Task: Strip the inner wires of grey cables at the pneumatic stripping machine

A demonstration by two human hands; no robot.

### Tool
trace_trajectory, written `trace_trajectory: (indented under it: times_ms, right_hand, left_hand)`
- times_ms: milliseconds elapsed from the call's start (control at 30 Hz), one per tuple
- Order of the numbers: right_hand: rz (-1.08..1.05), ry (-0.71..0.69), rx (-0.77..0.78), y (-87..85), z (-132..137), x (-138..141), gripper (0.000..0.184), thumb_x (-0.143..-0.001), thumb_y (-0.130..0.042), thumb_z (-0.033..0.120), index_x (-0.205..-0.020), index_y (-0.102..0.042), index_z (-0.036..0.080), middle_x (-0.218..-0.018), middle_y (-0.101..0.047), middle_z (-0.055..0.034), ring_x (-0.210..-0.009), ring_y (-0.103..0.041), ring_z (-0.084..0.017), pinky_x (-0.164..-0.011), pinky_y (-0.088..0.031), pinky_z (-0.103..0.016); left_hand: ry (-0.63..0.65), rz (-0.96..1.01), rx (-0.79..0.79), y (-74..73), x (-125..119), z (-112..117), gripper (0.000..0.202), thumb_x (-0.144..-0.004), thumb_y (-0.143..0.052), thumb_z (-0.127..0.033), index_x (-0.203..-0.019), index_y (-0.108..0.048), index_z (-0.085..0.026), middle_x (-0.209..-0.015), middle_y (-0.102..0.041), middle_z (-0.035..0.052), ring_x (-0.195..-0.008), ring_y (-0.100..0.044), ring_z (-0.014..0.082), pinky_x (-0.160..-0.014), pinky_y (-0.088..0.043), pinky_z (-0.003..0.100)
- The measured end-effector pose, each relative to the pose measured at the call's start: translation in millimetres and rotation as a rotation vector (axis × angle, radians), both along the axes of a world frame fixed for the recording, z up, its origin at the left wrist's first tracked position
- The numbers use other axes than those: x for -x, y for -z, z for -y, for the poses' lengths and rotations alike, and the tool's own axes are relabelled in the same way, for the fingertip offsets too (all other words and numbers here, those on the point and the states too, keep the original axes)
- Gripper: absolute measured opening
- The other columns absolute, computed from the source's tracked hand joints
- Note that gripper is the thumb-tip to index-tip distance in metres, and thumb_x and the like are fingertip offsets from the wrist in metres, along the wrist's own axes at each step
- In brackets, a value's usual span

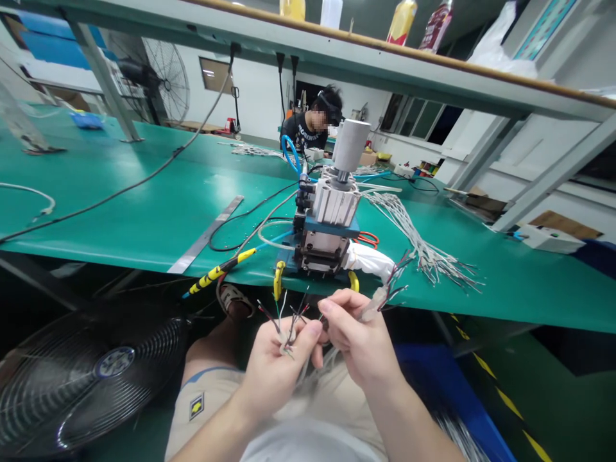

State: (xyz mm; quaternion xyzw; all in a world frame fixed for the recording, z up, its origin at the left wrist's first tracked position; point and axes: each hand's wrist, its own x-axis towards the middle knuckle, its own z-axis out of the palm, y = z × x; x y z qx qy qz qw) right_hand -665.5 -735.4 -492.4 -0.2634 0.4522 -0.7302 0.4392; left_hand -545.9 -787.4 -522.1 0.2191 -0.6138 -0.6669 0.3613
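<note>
My left hand (276, 359) is closed round several cable ends (285, 337), whose thin black, red, white and green wires fan out above the fingers. Close beside it, my right hand (359, 337) pinches fine wire tips between thumb and forefinger. A pale cable end (375, 303) with dark stripped wires also rests in the right hand. Both hands nearly meet over my lap, in front of the table edge. Just beyond them stands a pneumatic press (330, 224) with a grey cylinder on top. The exact wire between the fingertips is too small to make out.
A bundle of grey cables (418, 237) lies on the green table (144, 224), right of the press. To the left are a steel ruler (206, 234) and a yellow-black tube (219, 273). A floor fan (115, 362) stands lower left, a blue bin (452, 398) lower right. Another person (308, 131) sits opposite.
</note>
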Motion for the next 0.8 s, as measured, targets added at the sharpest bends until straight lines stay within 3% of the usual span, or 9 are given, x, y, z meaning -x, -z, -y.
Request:
trace_trajectory:
  times_ms: [100,200,333,400,467,600,800]
  right_hand:
    - [0.163,0.15,0.079,-5.2,2,13,0.028,-0.069,-0.084,0.025,-0.064,-0.058,0.017,-0.044,-0.036,0.0122,-0.036,-0.021,-0.001,-0.034,-0.015,-0.015]
    - [0.269,0.28,0.15,-10.7,0,27,0.028,-0.068,-0.084,0.023,-0.069,-0.057,0.018,-0.053,-0.043,0.0112,-0.037,-0.02,-0.001,-0.033,-0.013,-0.015]
    - [0.175,0.054,0.043,-5.1,-8,19,0.031,-0.072,-0.084,0.028,-0.096,-0.068,0.019,-0.051,-0.041,0.0121,-0.035,-0.018,-0.001,-0.033,-0.014,-0.014]
    - [0.113,-0.043,0.008,1.8,-12,6,0.029,-0.072,-0.084,0.032,-0.093,-0.07,0.017,-0.047,-0.04,0.0116,-0.034,-0.019,0.0,-0.034,-0.014,-0.013]
    - [0.078,-0.068,-0.008,7.5,-14,-4,0.027,-0.071,-0.085,0.035,-0.082,-0.07,0.015,-0.046,-0.045,0.0089,-0.034,-0.022,0.0,-0.034,-0.014,-0.014]
    - [0.061,-0.073,-0.028,9.6,-16,-9,0.03,-0.069,-0.087,0.037,-0.078,-0.07,0.014,-0.053,-0.058,0.0026,-0.034,-0.026,0.0,-0.034,-0.015,-0.015]
    - [0.046,-0.078,-0.057,4.5,-16,-8,0.034,-0.067,-0.088,0.039,-0.075,-0.068,0.014,-0.052,-0.06,0.0008,-0.034,-0.028,0.0,-0.034,-0.015,-0.016]
  left_hand:
    - [-0.024,0.013,0.018,-1.4,-4,-3,0.036,-0.091,-0.062,-0.04,-0.069,-0.071,-0.013,-0.051,-0.065,0.002,-0.048,-0.052,0.0083,-0.049,-0.038,0.019]
    - [-0.043,0.004,0.004,0.2,-7,-6,0.036,-0.091,-0.063,-0.042,-0.07,-0.071,-0.014,-0.051,-0.065,0.0026,-0.048,-0.055,0.009,-0.05,-0.04,0.019]
    - [-0.043,-0.014,-0.112,6.4,-6,-6,0.036,-0.089,-0.064,-0.045,-0.074,-0.072,-0.014,-0.053,-0.066,0.0024,-0.049,-0.055,0.0084,-0.049,-0.039,0.017]
    - [-0.026,-0.05,-0.14,8.6,-5,-6,0.034,-0.089,-0.066,-0.045,-0.076,-0.072,-0.014,-0.056,-0.067,0.0022,-0.051,-0.056,0.0087,-0.051,-0.04,0.017]
    - [-0.002,-0.084,-0.16,9.1,-5,-6,0.032,-0.088,-0.067,-0.044,-0.077,-0.071,-0.014,-0.057,-0.067,0.002,-0.052,-0.057,0.0094,-0.052,-0.043,0.018]
    - [0.019,-0.097,-0.162,7.2,-7,-6,0.029,-0.089,-0.066,-0.04,-0.076,-0.07,-0.014,-0.058,-0.067,0.002,-0.054,-0.059,0.0106,-0.054,-0.046,0.019]
    - [0.038,-0.096,-0.104,4.8,-9,-6,0.035,-0.092,-0.063,-0.037,-0.065,-0.066,-0.015,-0.059,-0.066,0.0023,-0.057,-0.059,0.0108,-0.053,-0.045,0.019]
